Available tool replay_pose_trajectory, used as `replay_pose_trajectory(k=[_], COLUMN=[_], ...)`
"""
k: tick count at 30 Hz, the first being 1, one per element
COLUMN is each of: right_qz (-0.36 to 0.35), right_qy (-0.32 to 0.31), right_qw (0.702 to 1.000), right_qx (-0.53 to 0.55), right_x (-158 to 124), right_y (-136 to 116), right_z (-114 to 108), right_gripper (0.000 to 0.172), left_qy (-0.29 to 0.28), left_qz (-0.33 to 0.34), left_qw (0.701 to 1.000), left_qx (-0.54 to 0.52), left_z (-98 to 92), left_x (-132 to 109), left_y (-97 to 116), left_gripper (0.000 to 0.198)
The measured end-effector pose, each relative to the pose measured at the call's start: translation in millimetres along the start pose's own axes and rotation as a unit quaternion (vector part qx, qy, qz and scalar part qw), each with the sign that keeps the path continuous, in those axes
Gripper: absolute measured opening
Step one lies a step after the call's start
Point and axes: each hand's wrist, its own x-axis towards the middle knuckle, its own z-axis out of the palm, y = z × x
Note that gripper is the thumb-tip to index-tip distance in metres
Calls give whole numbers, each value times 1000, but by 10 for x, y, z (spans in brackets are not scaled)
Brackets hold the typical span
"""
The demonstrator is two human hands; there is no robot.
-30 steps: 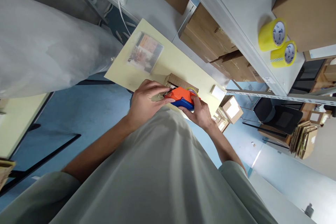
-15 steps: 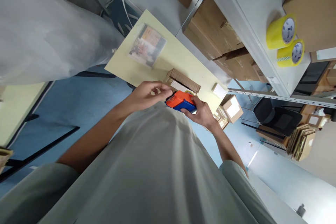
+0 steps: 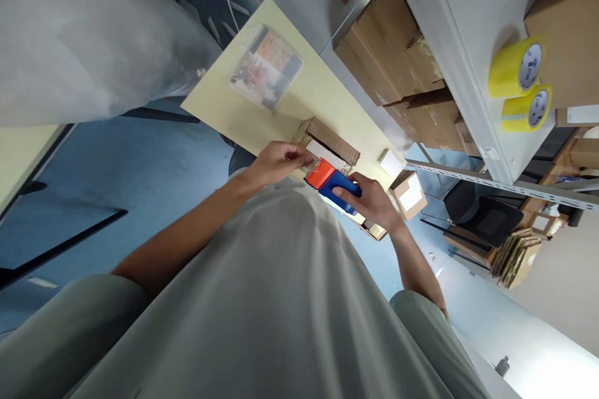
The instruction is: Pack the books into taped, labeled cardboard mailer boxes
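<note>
R hand (image 3: 375,201) is gripping blue/orange tape dispenser (image 3: 330,184), nr side of box (image 3: 336,141); L hand (image 3: 276,163) is hovering by box's left end, nearly closed, can't tell if pinching smth.

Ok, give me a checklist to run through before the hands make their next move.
1. Right hand has a hold on the blue-and-orange tool: ok, gripping its blue part.
2. Left hand near the tool's orange end: ok, fingertips close by it.
3. Left fingertips touching the tool: cannot tell, too small to make out.
4. Both hands free: not ok, the right one is occupied.
5. Cardboard box on the pale yellow table: ok, lying just beyond the tool.
6. Yellow tape rolls on the shelf: ok, two close together.
</note>
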Motion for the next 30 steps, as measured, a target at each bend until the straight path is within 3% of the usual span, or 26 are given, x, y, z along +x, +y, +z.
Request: replay_pose_trajectory(k=[4,7,9,18,26,30], right_qz=[54,77,82,85,101,106], right_qy=[-9,-6,-2,8,5,-2], right_qw=[997,996,995,989,982,980], right_qx=[-51,-52,-51,-122,-162,-168], right_x=[-112,-139,-89,455,629,644], right_y=[47,-22,-143,-605,-831,-908], right_z=[-425,-690,-779,-685,-682,-656], right_gripper=[68,69,69,73,74,71], left_qy=[92,98,89,114,93,89], left_qz=[-14,-31,-40,-48,-47,-15], left_qw=[996,995,995,985,987,991], left_qx=[18,10,-4,-122,-122,-102], left_z=[-273,-426,-431,-185,-2,70], left_x=[191,395,535,1016,1173,1221], left_y=[-77,-180,-272,-810,-1002,-1074], left_gripper=[35,30,30,40,43,42])
